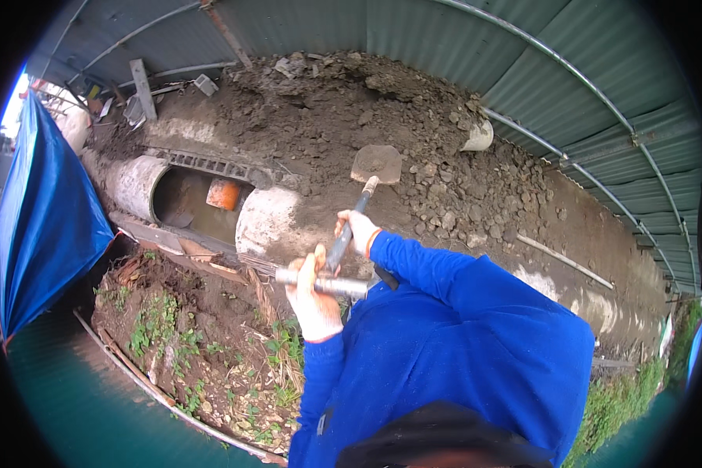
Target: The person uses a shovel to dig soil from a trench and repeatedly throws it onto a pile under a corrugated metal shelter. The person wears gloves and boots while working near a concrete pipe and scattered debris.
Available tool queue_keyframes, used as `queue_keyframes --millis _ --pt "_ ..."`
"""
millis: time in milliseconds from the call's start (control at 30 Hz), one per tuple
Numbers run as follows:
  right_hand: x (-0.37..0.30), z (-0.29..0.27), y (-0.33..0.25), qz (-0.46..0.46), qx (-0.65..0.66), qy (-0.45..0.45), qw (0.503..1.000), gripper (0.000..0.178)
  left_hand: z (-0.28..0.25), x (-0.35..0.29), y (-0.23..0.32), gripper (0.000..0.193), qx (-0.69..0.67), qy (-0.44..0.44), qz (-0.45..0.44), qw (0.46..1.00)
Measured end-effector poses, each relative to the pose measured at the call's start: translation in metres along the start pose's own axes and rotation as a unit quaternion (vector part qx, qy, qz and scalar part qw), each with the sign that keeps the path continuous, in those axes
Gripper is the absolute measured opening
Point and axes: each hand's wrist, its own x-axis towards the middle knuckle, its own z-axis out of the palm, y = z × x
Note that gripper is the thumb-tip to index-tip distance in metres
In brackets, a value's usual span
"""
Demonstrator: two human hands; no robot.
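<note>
A shovel (340, 248) with a dark shaft slants away from me, its squarish blade (377, 164) on the loose soil and carrying some dirt. My right hand (356, 232), in a white glove with an orange cuff, is wrapped round the middle of the shaft. Nearer to my body, my gloved left hand (313, 295) is closed on the silver crossbar handle (343, 288) at the shovel's top end. Both arms are in blue sleeves.
Left of the blade, a concrete pipe (136, 187) has an open top with murky water and an orange cylinder (223, 194) inside. Lumpy soil (444, 187) slopes up to a corrugated metal fence (304, 27). A blue tarp (47, 218) hangs at left; a pale pole (565, 261) lies right.
</note>
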Motion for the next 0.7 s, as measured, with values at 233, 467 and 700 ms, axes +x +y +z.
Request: queue_keyframes --millis 233,467,700 --pt "-0.052 -0.018 -0.161 0.122 -0.035 -0.106 0.986 0.035 0.123 0.117 -0.125 0.018 -0.006 -0.009 -0.056 0.998" --pt "-0.221 -0.001 -0.217 -0.277 -0.635 -0.115 0.712 0.083 0.136 0.129 -0.162 0.022 -0.003 -0.088 -0.092 0.992" --pt "-0.196 0.061 -0.183 -0.391 -0.862 0.183 0.267 0.025 0.156 0.124 -0.173 0.046 0.092 -0.195 -0.089 0.972"
